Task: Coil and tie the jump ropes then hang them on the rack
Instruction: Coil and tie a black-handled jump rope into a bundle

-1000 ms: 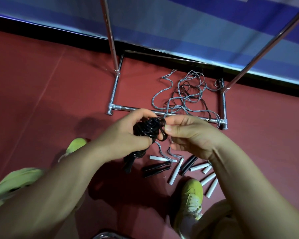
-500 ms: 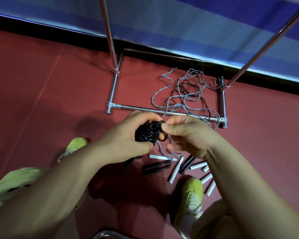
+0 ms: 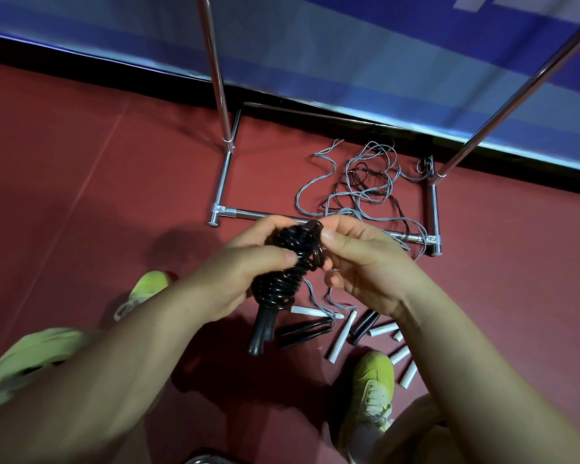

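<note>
A dark red floor (image 3: 81, 202) runs up to a blue-striped wall panel (image 3: 349, 55) at its far edge. Nearest the camera, two yellow-green shoes (image 3: 370, 393) stand on the floor. Just beyond them lie loose handles (image 3: 340, 336), some white and some black, scattered between the feet. Above these, both hands work a black jump rope (image 3: 283, 262) wound into a tight bundle, with its two black handles hanging down from the lower end. The left hand (image 3: 235, 279) grips the bundle around its middle, thumb pressed across the coils. The right hand (image 3: 359, 262) pinches the top loop of the rope between thumb and fingers. Farther off, a tangle of grey and black ropes (image 3: 359, 192) lies loose across the base bar of the metal rack (image 3: 225, 182), whose two shiny uprights rise out of view toward the wall.
</note>
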`<state>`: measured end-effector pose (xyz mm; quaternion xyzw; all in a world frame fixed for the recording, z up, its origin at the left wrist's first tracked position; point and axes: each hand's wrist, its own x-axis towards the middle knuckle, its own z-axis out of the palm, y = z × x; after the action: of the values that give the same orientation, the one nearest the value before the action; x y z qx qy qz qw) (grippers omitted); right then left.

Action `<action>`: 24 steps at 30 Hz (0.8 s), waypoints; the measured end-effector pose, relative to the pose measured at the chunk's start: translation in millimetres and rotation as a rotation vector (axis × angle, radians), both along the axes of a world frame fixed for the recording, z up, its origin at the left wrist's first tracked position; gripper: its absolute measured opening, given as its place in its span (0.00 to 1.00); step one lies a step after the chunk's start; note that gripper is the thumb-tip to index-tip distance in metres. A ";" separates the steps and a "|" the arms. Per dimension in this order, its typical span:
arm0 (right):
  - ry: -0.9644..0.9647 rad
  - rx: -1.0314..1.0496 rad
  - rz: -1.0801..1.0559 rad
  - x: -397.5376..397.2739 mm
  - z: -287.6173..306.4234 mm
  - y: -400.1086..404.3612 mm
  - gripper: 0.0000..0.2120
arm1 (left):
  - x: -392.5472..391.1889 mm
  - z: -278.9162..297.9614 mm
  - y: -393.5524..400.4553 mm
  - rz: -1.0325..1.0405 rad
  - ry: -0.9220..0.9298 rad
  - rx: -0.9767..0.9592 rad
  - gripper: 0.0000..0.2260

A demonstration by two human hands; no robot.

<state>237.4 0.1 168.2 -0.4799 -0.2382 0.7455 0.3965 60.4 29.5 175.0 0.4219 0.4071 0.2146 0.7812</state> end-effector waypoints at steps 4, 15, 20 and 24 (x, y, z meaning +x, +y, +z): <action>0.094 0.019 -0.024 -0.8 -4.6 0.8 0.16 | 3.6 1.9 -4.5 0.010 -0.039 -0.020 0.13; -0.086 -0.130 -0.397 -11.7 -6.1 8.8 0.11 | 1.0 -0.3 -0.5 0.036 -0.004 -0.038 0.19; -0.010 -0.091 -0.316 -22.9 10.2 7.0 0.11 | -4.3 9.1 2.0 0.165 0.008 0.006 0.18; -0.020 0.026 -0.155 -35.9 30.6 -6.7 0.16 | -10.0 28.0 -2.1 0.318 0.039 0.050 0.14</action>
<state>201.5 -6.7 198.8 -0.4992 -0.2139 0.7047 0.4565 50.3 27.5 203.0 0.3756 0.4785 0.3371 0.7185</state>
